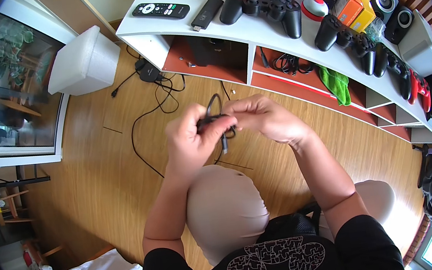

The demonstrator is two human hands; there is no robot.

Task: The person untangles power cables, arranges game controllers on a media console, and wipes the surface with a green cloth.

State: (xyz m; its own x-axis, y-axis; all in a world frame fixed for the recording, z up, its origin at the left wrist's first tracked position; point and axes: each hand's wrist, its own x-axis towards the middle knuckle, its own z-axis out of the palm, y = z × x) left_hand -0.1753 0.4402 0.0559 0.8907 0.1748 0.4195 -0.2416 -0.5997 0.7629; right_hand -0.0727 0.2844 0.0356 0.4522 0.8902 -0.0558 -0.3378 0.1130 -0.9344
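A black cable (215, 119), bundled in loops, is gripped in my left hand (194, 137) over my knee, its thumb pressed across the coils. A plug end of the cable hangs below the fingers. Against the same bundle, my right hand (264, 117) has its thumb and fingertips pinched together; a part of the cable seems to be between them, though the fingers hide it. One loop stands up between the two hands. Beyond them on the floor lie more black cables (161, 97) with a black power adapter (147, 70).
A white TV cabinet (187, 29) curves across the front, bearing a remote control (160, 11), a black streaming stick (207, 13), game controllers (261, 8) and speakers (384, 3). Its shelf holds coiled cables (288, 63) and a green cloth (334, 84). A white foam box (86, 66) stands left.
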